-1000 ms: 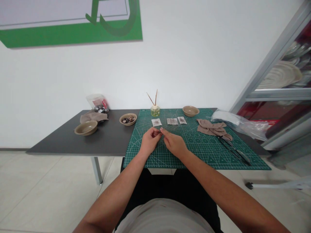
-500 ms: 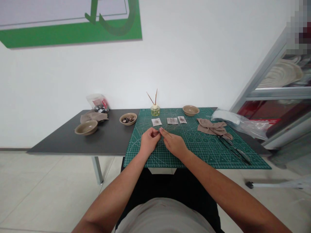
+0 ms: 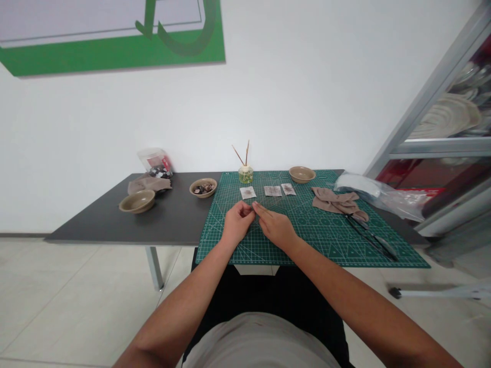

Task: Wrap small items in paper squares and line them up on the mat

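Observation:
Both hands meet over the green cutting mat. My left hand is curled, its fingertips pinched against those of my right hand, which is also closed. Whatever sits between the fingertips is too small to make out. Just beyond the hands lie three small white sachets in a row. A glass diffuser bottle with reed sticks stands behind them.
A tan bowl sits at the back of the mat, with beige fabric and black scissors to the right. On the dark table stand a bowl of dark pieces, another tan bowl and a plastic bag.

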A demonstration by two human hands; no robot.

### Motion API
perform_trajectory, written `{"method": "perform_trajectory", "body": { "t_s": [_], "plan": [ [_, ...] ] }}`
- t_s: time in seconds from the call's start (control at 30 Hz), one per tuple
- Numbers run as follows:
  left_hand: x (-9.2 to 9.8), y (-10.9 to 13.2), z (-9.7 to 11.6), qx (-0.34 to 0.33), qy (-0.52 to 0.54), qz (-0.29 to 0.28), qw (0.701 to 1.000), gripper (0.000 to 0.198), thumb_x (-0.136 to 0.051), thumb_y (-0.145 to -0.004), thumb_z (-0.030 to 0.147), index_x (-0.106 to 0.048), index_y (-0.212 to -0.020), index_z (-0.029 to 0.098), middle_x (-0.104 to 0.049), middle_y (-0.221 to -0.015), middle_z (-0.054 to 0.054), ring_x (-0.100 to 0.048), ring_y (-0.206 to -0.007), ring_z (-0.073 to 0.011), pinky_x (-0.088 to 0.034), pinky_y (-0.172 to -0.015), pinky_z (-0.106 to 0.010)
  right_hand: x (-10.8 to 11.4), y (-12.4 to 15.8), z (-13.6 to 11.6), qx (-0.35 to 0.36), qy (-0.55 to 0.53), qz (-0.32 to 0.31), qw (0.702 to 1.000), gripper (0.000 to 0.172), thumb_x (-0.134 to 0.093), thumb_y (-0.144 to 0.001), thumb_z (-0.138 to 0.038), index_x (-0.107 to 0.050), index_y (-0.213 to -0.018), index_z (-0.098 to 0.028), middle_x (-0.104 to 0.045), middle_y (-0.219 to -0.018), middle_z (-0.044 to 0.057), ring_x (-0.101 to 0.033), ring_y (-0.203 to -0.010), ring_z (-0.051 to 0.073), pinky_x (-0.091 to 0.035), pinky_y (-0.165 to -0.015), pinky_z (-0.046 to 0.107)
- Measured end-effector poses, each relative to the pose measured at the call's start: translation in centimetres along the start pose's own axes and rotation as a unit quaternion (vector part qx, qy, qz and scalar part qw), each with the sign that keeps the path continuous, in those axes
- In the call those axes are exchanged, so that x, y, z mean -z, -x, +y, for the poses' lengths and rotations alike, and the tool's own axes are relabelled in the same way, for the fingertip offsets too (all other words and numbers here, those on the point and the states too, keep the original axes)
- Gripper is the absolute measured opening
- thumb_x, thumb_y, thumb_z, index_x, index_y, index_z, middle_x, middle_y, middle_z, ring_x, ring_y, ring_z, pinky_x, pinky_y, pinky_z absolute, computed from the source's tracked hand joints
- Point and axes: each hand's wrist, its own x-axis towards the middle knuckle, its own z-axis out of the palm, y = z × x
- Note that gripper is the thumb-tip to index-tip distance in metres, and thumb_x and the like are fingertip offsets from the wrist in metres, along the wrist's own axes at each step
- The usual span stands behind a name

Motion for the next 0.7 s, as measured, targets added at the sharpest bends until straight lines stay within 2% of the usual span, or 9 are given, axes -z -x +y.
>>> {"method": "perform_trajectory", "body": {
  "t_s": [0.13,0.33,0.5,0.7],
  "plan": [
    [0.08,-0.04,-0.10,-0.013,-0.022,0.004,1.000,0.014,-0.060,-0.072,0.020,-0.048,-0.064,0.018,-0.045,-0.055,0.007,-0.041,-0.052,-0.0080,-0.033,-0.053,-0.021,0.06,-0.02,-0.10,0.008,-0.003,-0.005,1.000,0.050,-0.040,-0.090,-0.010,-0.044,-0.139,-0.017,-0.052,-0.138,0.011,-0.061,-0.115,0.021,-0.053,-0.093,0.036],
    [-0.05,-0.07,-0.44,-0.005,0.046,-0.003,0.999,0.012,-0.061,-0.076,0.026,-0.052,-0.076,0.018,-0.055,-0.059,0.005,-0.053,-0.056,-0.0106,-0.040,-0.057,-0.022,0.23,-0.09,-0.08,-0.019,-0.023,0.007,1.000,0.051,-0.040,-0.090,-0.011,-0.043,-0.141,-0.019,-0.060,-0.130,0.009,-0.063,-0.111,0.020,-0.054,-0.092,0.035],
    [-0.03,0.01,-0.57,-0.013,0.043,-0.015,0.999,0.012,-0.062,-0.075,0.024,-0.052,-0.074,0.018,-0.058,-0.062,0.003,-0.053,-0.057,-0.0103,-0.041,-0.058,-0.022,0.22,0.00,-0.05,-0.004,-0.026,0.004,1.000,0.048,-0.039,-0.091,-0.012,-0.046,-0.138,-0.014,-0.059,-0.132,0.012,-0.063,-0.111,0.021,-0.053,-0.093,0.035],
    [-0.05,0.06,-0.66,-0.012,0.049,0.027,0.998,0.014,-0.064,-0.076,0.029,-0.056,-0.078,0.018,-0.060,-0.071,0.002,-0.056,-0.061,-0.0107,-0.043,-0.060,-0.023,0.14,-0.13,0.48,-0.080,-0.056,0.036,0.995,0.043,-0.043,-0.091,-0.017,-0.053,-0.132,-0.020,-0.068,-0.117,0.008,-0.068,-0.099,0.020,-0.055,-0.087,0.034]
  ]
}}
